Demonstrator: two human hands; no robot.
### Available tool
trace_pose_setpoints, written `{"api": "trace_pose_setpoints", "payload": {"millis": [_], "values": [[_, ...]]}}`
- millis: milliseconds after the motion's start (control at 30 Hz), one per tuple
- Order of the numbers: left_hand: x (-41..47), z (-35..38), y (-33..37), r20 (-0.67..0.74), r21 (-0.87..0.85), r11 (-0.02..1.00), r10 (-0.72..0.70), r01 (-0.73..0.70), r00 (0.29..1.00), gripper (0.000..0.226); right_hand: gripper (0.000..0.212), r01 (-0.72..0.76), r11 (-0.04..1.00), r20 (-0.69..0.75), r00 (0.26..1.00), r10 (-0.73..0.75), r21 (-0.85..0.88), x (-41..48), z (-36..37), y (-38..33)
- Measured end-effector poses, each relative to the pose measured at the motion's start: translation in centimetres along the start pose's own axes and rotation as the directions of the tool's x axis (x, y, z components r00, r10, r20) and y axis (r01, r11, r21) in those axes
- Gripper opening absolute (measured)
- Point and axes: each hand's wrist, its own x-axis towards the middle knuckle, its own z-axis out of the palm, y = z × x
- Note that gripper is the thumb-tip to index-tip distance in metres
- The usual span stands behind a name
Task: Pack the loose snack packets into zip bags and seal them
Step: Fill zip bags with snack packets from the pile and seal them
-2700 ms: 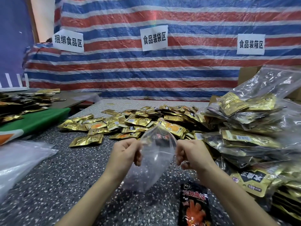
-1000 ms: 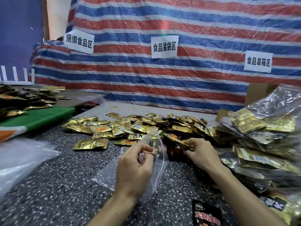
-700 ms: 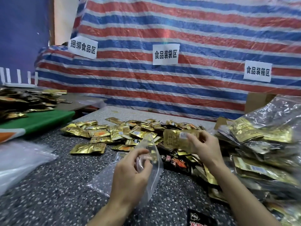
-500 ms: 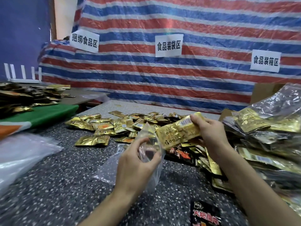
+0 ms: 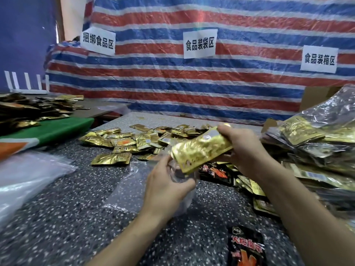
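Gold packet now sits lower at the zip bag mouth, right hand grasping it, left hand pinching the mouth open for entry.

The right hand has let go of the clear zip bag, which both hands were stretching open a moment ago, and has dipped into the loose pile at mid-frame. It came up gripping a gold packet, whose lower end now sits at the bag's mouth, centre frame. The left hand alone pinches that mouth now, and the bag has sunk onto the table.
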Motion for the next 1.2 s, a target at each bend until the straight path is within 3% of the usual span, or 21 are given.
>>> {"api": "trace_pose_setpoints", "payload": {"millis": [67, 167, 267, 367, 433, 500, 633, 733, 933, 1067, 1133, 1200], "values": [[0.0, 0.0, 0.2, 0.007, -0.080, 0.997, -0.022, 0.023, 1.000, 0.055, 0.038, 0.041, 0.989, -0.032, 0.998, -0.046, -0.142, -0.2, 0.8, 0.4], [0.1, -0.1, 0.5, -0.003, -0.175, 0.984, -0.042, 0.040, 0.999, 0.075, 0.053, 0.083, 0.952, -0.068, 0.992, -0.107, -0.294, -0.4, 1.4, 0.7], [0.2, -0.3, 0.9, 0.003, -0.224, 0.969, -0.102, 0.100, 0.995, 0.096, 0.048, 0.133, 0.852, -0.091, 0.974, -0.206, -0.505, -0.8, 1.7, 0.4], [-0.1, -0.3, 1.3, -0.023, -0.153, 0.984, -0.091, 0.086, 0.996, 0.106, 0.041, 0.207, 0.691, -0.110, 0.917, -0.384, -0.692, -1.6, 1.9, -0.1], [-0.3, -0.2, 1.8, -0.004, -0.094, 0.995, -0.035, 0.035, 0.999, 0.103, 0.040, 0.259, 0.639, -0.099, 0.878, -0.468, -0.724, -1.8, 2.1, -0.4], [-0.5, -0.1, 1.9, 0.051, -0.125, 0.992, -0.026, 0.032, 0.998, 0.102, 0.041, 0.252, 0.694, -0.083, 0.908, -0.410, -0.674, -1.9, 2.5, -0.2], [-0.3, -0.1, 1.8, 0.093, -0.341, 0.937, -0.049, 0.078, 0.994, 0.087, 0.049, 0.103, 0.854, -0.032, 0.990, -0.138, -0.511, -1.7, 3.5, 1.3], [-0.3, -0.2, 2.2, 0.094, -0.485, 0.874, 0.002, 0.044, 0.996, 0.074, 0.047, -0.048, 0.937, 0.060, 0.995, 0.074, -0.346, -1.8, 3.8, 1.4], [-0.1, -0.5, 2.1, 0.074, -0.516, 0.856, 0.007, 0.032, 0.997, 0.053, 0.038, 0.058, 0.877, 0.122, 0.992, 0.001, -0.477, -2.4, 2.3, -0.3], [0.2, -1.0, 2.0, 0.039, -0.524, 0.852, 0.049, -0.022, 0.998, 0.041, 0.029, 0.104, 0.980, 0.143, 0.986, -0.080, -0.169, -1.9, 0.6, -2.0], [0.2, -1.0, 2.3, 0.030, -0.554, 0.832, 0.059, -0.033, 0.998, 0.046, 0.028, 0.113, 0.993, 0.113, 0.988, -0.108, -0.034, -1.5, -0.1, -2.1], [0.1, -0.9, 2.4, 0.036, -0.580, 0.814, 0.071, -0.037, 0.997, 0.054, 0.017, 0.148, 0.984, 0.025, 0.989, -0.147, -0.097, -0.8, -0.4, -1.1]]}}
